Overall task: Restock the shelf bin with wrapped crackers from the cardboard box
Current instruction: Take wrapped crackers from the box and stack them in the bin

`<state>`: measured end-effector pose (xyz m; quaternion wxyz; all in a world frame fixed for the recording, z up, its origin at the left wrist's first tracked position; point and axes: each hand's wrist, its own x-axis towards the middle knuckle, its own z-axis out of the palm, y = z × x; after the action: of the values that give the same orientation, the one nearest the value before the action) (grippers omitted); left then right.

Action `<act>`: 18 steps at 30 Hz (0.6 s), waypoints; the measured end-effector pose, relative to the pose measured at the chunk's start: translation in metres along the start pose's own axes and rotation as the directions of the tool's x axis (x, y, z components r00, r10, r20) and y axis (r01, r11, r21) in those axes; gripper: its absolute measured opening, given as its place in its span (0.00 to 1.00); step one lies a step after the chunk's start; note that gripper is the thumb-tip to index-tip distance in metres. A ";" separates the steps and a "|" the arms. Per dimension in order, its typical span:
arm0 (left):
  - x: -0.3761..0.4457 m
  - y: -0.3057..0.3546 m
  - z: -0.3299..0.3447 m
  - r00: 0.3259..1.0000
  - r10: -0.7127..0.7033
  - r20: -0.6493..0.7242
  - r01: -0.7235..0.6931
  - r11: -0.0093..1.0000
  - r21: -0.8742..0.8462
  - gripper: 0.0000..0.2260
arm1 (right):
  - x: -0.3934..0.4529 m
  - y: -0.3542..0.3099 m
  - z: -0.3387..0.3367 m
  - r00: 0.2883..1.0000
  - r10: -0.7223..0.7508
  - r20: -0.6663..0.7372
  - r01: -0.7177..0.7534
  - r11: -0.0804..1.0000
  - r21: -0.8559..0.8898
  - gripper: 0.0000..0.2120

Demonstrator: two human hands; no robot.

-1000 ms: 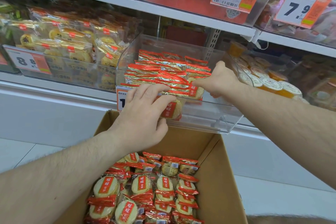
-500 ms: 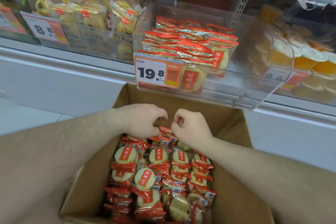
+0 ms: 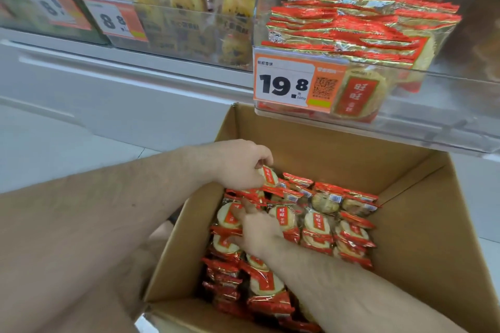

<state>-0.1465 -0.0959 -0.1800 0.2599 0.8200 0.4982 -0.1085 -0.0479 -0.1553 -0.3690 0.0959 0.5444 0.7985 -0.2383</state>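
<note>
Brown corrugated cardboard box [image 3: 400, 224], flaps open, sits on the floor below the shelf, its far wall under the clear plastic shelf bin [image 3: 446, 105]. Inside the box: round pale crackers in glossy red-and-clear wrappers [image 3: 319, 227], crinkled at the sealed ends, lying flat in rough rows with red label strips running mostly toward the shelf. Bin holds more of the same, stacked flat with long edges across its width, one packet upright against the front wall beside an orange-and-white price tag [image 3: 292, 84] reading 19.8. Left hand [image 3: 240, 165] at the box's far left corner, fingers curled, pinching a single wrapped cracker [image 3: 267, 174] tilted on edge, label facing up and right. Right hand [image 3: 259, 230] lies flat, fingers spread and pressed on the packets near the left wall. Half a second ago both hands hovered as loose fists side by side over the far row; the right has since moved nearer and to the left. Neighbouring bin [image 3: 189, 32] holds yellow-wrapped biscuits.
</note>
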 end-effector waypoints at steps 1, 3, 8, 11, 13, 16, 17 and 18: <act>0.000 0.000 0.000 1.000 -0.007 0.003 0.007 1.000 -0.004 0.21 | -0.002 0.004 0.002 1.000 -0.002 -0.002 0.002 0.999 0.038 0.35; -0.001 -0.001 0.002 0.999 -0.032 -0.004 0.032 0.999 -0.039 0.21 | -0.013 0.015 0.003 1.000 -0.003 -0.030 0.009 0.976 0.217 0.32; -0.002 0.002 0.002 0.966 -0.252 0.066 0.260 0.927 -0.269 0.21 | -0.063 0.039 -0.028 0.921 0.155 -0.358 0.065 0.845 0.531 0.26; -0.006 0.006 -0.002 0.873 -0.383 0.302 0.487 0.726 -0.486 0.19 | -0.082 0.026 -0.059 0.844 0.163 -0.510 0.209 0.777 0.594 0.24; -0.007 0.006 -0.002 0.850 -0.372 0.372 0.526 0.594 -0.609 0.16 | -0.081 0.009 -0.074 0.815 0.114 -0.568 0.296 0.761 0.578 0.24; -0.002 0.001 -0.003 0.882 -0.411 0.229 0.425 0.486 -0.764 0.20 | -0.068 0.005 -0.078 0.848 0.086 -0.523 0.317 0.708 0.631 0.30; 0.000 -0.001 -0.003 0.891 -0.421 0.170 0.382 0.495 -0.781 0.26 | -0.062 0.011 -0.076 0.868 0.113 -0.483 0.277 0.697 0.661 0.31; 0.000 -0.002 -0.003 0.900 -0.420 0.120 0.354 0.539 -0.764 0.31 | -0.056 0.021 -0.073 0.879 0.161 -0.450 0.212 0.712 0.670 0.29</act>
<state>-0.1489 -0.0934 -0.1782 0.5342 0.5022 0.6738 0.0917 0.0004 -0.1599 -0.2886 -0.3208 0.5691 0.6532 -0.3828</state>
